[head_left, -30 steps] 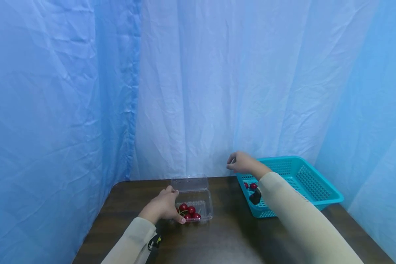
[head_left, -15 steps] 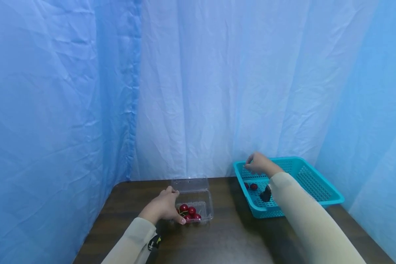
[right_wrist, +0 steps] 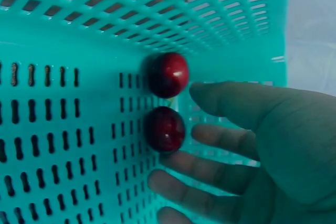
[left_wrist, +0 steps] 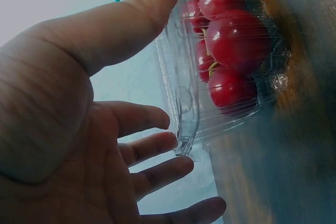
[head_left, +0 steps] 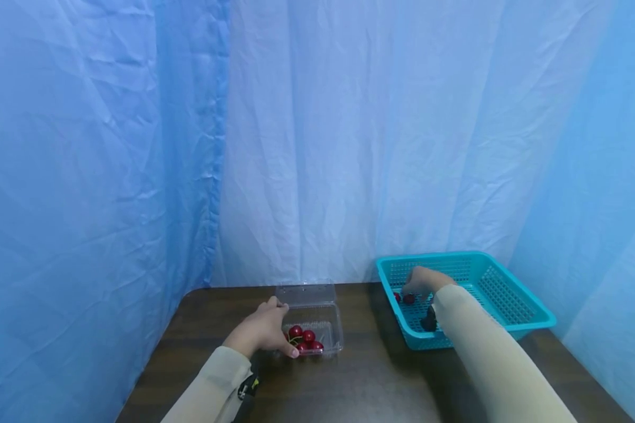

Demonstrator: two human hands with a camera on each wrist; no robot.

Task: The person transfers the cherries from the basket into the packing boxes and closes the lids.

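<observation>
My left hand (head_left: 264,330) rests along the left side of a clear plastic clamshell box (head_left: 325,322), whose lid stands open at the back. Its thumb and spread fingers touch the rim. Several red cherries (head_left: 309,336) with green stems lie at the front of that box. On the right, my right hand (head_left: 425,282) reaches down inside a turquoise plastic basket (head_left: 529,310). Two dark red cherries, one upper (right_wrist: 170,74) and one lower (right_wrist: 165,129), sit near its fingers in the right wrist view. The fingers are spread beside the cherries, gripping neither.
Both containers stand on a dark brown wooden table (head_left: 360,382), the clamshell box left of the basket. Light blue curtains (head_left: 338,147) hang behind and on both sides. A dark device (head_left: 430,320) is strapped at the right wrist.
My right hand has moved right from over the basket's left edge, then down into the basket beside the cherries. My left hand has stayed at the box.
</observation>
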